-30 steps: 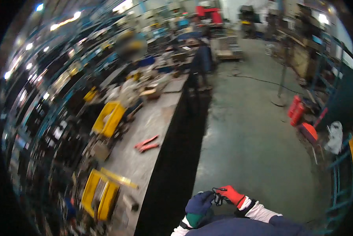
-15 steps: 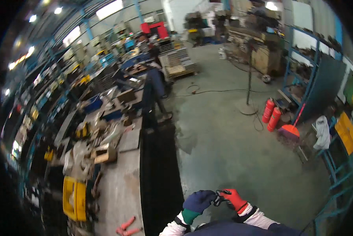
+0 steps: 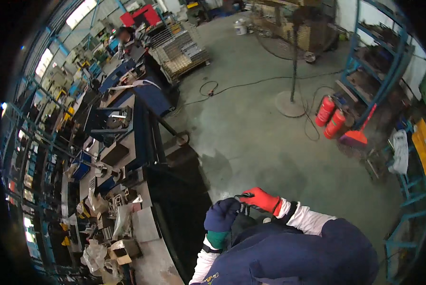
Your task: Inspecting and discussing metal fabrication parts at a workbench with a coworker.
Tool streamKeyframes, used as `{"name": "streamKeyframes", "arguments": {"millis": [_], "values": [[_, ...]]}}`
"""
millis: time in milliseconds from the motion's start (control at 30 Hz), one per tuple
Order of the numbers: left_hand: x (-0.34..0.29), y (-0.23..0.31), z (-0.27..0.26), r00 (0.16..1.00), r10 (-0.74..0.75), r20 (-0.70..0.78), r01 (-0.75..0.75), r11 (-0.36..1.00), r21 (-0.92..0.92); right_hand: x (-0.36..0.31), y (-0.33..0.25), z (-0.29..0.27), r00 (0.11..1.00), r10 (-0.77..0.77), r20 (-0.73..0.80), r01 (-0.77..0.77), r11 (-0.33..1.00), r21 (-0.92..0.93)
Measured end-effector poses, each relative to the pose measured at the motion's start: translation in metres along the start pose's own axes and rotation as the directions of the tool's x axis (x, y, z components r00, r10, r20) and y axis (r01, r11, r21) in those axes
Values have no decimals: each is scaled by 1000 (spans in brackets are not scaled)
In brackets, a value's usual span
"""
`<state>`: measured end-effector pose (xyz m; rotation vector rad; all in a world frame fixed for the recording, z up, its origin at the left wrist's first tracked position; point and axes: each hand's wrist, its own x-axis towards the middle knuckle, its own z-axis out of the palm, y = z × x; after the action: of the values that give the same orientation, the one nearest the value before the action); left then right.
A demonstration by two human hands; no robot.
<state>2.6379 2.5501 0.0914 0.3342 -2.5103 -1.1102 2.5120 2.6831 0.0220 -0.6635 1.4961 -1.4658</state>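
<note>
Both my hands are together low in the head view, close in front of my body. My left hand [image 3: 221, 214] wears a dark blue glove with a green cuff, its fingers curled. My right hand [image 3: 262, 199] wears a red glove with black at the fingers, bent in toward the left one. Between them is a small black looped thing [image 3: 244, 195], too small and partly covered to name. The right fingers pinch it; the left fingertips meet it, though their exact hold is hidden.
To the left runs a long workbench [image 3: 148, 254] with a cardboard box [image 3: 124, 251], plastic bags and metal parts. Two red fire extinguishers [image 3: 335, 124], a fan stand [image 3: 290, 104] and a blue shelf [image 3: 376, 71] stand right. A cable [image 3: 251, 84] crosses the floor. Another person [image 3: 123, 38] is far left.
My view has tipped down and turned, so more of my body shows. Both hands appear higher and slightly left, still together at the small black thing.
</note>
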Motion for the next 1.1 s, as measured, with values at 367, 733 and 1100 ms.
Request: {"name": "streamKeyframes", "arguments": {"millis": [367, 733, 1100], "values": [[322, -184, -42, 997, -73, -34, 73, 997, -26, 349, -87, -109, 995, 61, -80, -63, 998, -16], [697, -329, 10, 952, -131, 277, 217, 926, -307, 658, -131, -324, 977, 78, -196, -31, 972, 233], [1129, -378, 34, 933, -157, 323, 312, 799, -514, 948, -344, -584, 989, 11, -148, -29, 992, -121]]}}
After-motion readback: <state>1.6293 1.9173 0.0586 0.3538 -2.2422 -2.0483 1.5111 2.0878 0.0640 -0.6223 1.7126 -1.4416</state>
